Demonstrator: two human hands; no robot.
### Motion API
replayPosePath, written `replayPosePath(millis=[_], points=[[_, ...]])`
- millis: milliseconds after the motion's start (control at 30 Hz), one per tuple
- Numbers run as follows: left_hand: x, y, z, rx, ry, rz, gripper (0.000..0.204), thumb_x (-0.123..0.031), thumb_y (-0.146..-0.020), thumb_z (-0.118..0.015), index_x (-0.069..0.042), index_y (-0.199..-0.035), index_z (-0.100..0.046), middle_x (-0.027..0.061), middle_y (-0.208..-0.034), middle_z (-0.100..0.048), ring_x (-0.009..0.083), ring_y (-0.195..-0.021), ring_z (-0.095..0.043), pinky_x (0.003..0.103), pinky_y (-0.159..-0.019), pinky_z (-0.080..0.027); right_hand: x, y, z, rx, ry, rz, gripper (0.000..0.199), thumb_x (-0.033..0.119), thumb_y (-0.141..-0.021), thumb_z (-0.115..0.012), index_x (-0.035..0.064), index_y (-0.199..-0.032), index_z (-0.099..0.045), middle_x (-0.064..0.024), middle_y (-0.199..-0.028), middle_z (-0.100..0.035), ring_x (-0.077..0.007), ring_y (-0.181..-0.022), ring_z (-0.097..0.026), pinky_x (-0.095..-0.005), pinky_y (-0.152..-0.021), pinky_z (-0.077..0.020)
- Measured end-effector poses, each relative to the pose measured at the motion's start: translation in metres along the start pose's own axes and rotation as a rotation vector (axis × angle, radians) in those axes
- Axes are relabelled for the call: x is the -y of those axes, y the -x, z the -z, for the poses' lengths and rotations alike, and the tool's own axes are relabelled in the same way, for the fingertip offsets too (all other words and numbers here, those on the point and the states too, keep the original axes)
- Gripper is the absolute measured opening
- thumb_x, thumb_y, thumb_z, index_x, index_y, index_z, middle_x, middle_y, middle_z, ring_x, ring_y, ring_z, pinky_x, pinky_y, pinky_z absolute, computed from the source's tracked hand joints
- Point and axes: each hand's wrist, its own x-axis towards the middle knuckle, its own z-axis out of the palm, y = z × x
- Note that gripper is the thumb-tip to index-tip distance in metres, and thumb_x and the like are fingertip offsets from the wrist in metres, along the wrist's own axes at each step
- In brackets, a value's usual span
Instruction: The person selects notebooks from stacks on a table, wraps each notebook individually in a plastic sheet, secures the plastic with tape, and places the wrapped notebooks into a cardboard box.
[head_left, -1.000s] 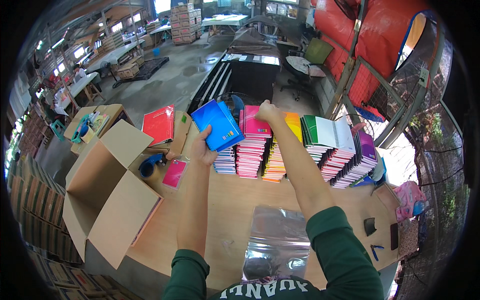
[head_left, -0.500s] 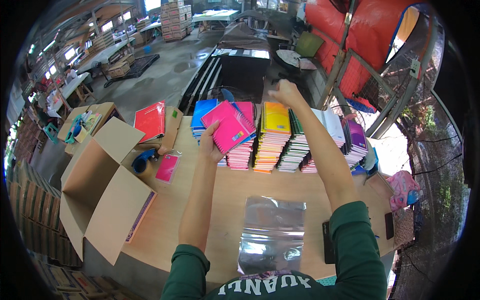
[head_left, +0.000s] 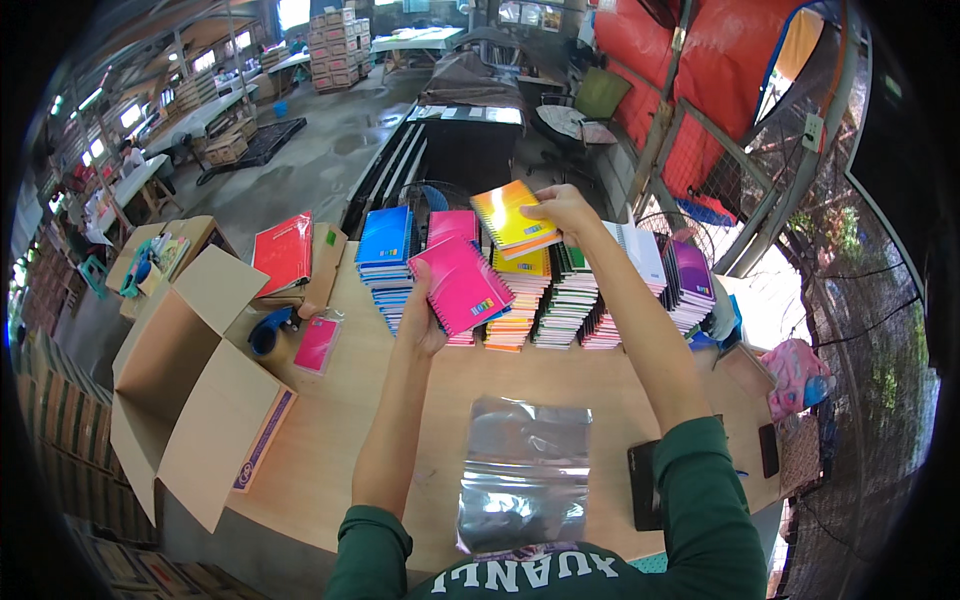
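Observation:
My left hand point(head_left: 423, 312) is closed on pink spiral notebooks point(head_left: 460, 285), with a blue edge showing beneath the top one. Raised above the stacks, my right hand point(head_left: 567, 213) grips a yellow spiral notebook point(head_left: 512, 215) by its right side. Below it stands the yellow notebook stack point(head_left: 517, 312). To the left are the blue stack point(head_left: 385, 240) and a pink stack point(head_left: 452, 224), partly hidden. Right of the yellow one come a green stack point(head_left: 570, 315), a white-covered stack point(head_left: 640, 250) and a purple stack point(head_left: 692, 275). Clear plastic sheets point(head_left: 526, 470) lie flat in front of me.
An open cardboard box point(head_left: 215, 400) stands at the left table edge. Near it are a blue tape dispenser point(head_left: 270, 332), a bagged pink notebook point(head_left: 318, 345) and a red notebook point(head_left: 285, 255). On the right lie a black flat object point(head_left: 645, 485), a phone point(head_left: 768, 450) and a pink bag point(head_left: 797, 378).
My right hand, above the yellow stack before, now holds a yellow notebook lifted off it. The pink notebooks in my left hand have turned slightly. The view has shifted a little.

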Motion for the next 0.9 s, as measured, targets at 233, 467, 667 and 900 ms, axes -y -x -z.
replayPosePath(millis=[233, 467, 667, 900], points=[[0.009, -0.014, -0.004, -0.051, 0.028, -0.007, 0.040, -0.017, -0.094, -0.059, 0.000, -0.128, -0.047, 0.0187, -0.124, -0.061, 0.0289, -0.109, -0.065, 0.046, -0.089, -0.057, -0.003, 0.033, 0.054, -0.161, 0.670, 0.208, 0.057, 0.041, -0.074, -0.081, 0.0002, -0.110, -0.065, -0.0252, -0.118, -0.060, -0.0397, -0.102, -0.061, -0.0494, -0.084, -0.0510], [0.040, -0.010, -0.012, -0.057, 0.020, 0.089, 0.041, -0.014, -0.094, -0.058, 0.001, -0.129, -0.046, 0.0190, -0.125, -0.061, 0.0305, -0.113, -0.063, 0.046, -0.095, -0.054, -0.054, 0.059, 0.074, 0.103, 1.187, 0.202, 0.082, 0.071, -0.076, -0.065, 0.0047, -0.124, -0.059, -0.0291, -0.125, -0.056, -0.0425, -0.119, -0.053, -0.0518, -0.098, -0.0427], [0.039, 0.000, -0.002, -0.012, -0.016, 0.123, 0.042, -0.017, -0.095, -0.056, 0.001, -0.131, -0.045, 0.0191, -0.124, -0.062, 0.0312, -0.108, -0.065, 0.048, -0.084, -0.059, -0.058, 0.076, 0.081, 0.195, 0.973, 0.446, 0.088, 0.029, -0.068, -0.084, 0.0116, -0.145, -0.044, -0.0281, -0.131, -0.055, -0.0432, -0.122, -0.053, -0.0414, -0.102, -0.0426], [0.043, 0.011, -0.011, -0.055, -0.034, 0.086, 0.044, -0.018, -0.096, -0.054, 0.001, -0.135, -0.043, 0.0189, -0.127, -0.060, 0.0305, -0.111, -0.064, 0.046, -0.090, -0.057, -0.078, 0.093, 0.095, -0.306, 0.226, 0.499, 0.082, -0.003, -0.074, -0.067, 0.0084, -0.149, -0.034, -0.0220, -0.129, -0.053, -0.0332, -0.106, -0.061, -0.0406, -0.087, -0.0512]])
